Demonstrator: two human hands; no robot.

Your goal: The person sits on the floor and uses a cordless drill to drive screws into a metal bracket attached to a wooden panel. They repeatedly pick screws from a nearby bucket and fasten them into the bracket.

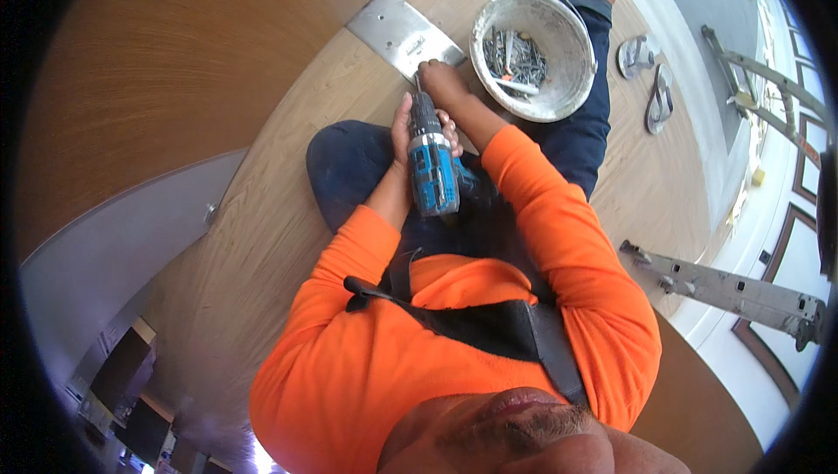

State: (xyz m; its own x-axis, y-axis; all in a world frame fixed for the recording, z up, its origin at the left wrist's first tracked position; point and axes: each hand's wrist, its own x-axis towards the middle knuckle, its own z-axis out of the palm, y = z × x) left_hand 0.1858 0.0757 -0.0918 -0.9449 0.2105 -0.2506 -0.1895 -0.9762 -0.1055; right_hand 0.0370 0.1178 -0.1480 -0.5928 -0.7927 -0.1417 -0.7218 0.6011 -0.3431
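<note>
A blue and black cordless drill point(434, 173) points away from me, its chuck toward a silver metal plate point(388, 24) on the wood-patterned floor. My left hand point(402, 135) is closed around the drill's front part, thumb on the left side and fingers showing on the right. Beyond the chuck, my right hand point(443, 83) is closed beside the thin bit, at the plate's near edge. Its fingertips are curled together, and what they hold, if anything, is hidden. The drill's handle is partly hidden under its body.
A dirty white bucket point(572, 81) of loose screws stands by my right leg. A curved brown wooden panel point(201, 64) rises at left. Flip-flops point(661, 100) lie to the right, near ladder parts point(724, 286). My legs are bent around the work spot.
</note>
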